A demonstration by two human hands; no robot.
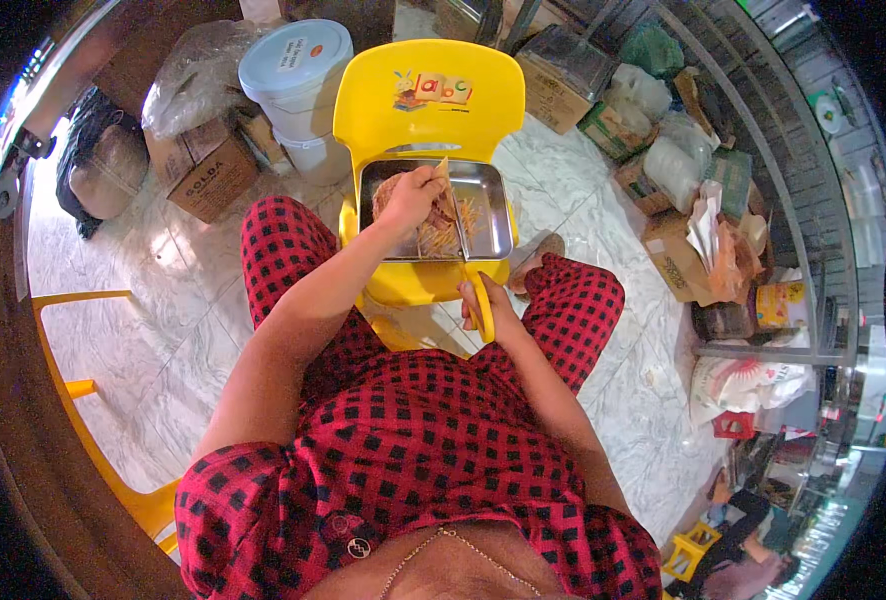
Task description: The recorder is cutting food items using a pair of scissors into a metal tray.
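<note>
A yellow plastic child's chair [428, 82] stands between my knees. On its seat sits a rectangular stainless steel tray [494, 202]. My left hand [413, 196] is over the tray, pinching a thin yellowish-brown slice of food [443, 171]. My right hand [497, 309] grips yellow-handled scissors [480, 307], whose metal blades point away from me over the tray, close to the slice. Thin cut strips [443, 238] lie in a pile in the tray, under and beside the blades. Left of them is a reddish-brown food mass [387, 193], partly hidden by my left hand.
White plastic buckets [297, 82] and a cardboard box [214, 172] stand at the far left. To the right, boxes and plastic bags [668, 165] crowd a metal rack [765, 352]. Another yellow chair [147, 510] is at the left edge. A person [743, 555] sits at the lower right.
</note>
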